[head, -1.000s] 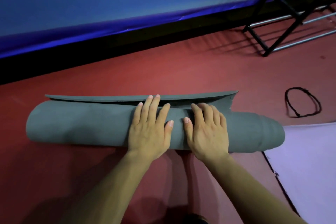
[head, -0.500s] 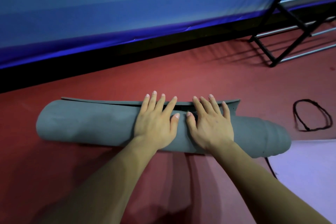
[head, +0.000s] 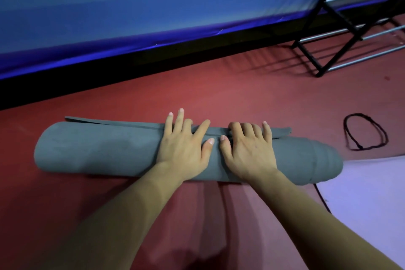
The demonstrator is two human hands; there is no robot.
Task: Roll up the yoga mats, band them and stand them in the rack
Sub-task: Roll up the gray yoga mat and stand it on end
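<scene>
Red floor (head: 219, 85) here. Grey mat (head: 98, 151) is nearly rolled under both hands: left hand (head: 183, 144) pressing flat, right hand (head: 247, 149) curling over the loose flap. Black band (head: 365, 136) lies unused further right, so banding and racking are left.

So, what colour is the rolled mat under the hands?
The rolled mat is plain grey; the head view shows it.

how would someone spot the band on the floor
Start at the red floor, where the rolled grey mat lies across it. Past the roll's right end, between the black rack and the purple mat, lies the band. It is the only thin black cord loop, lying flat and apart from everything.
</scene>
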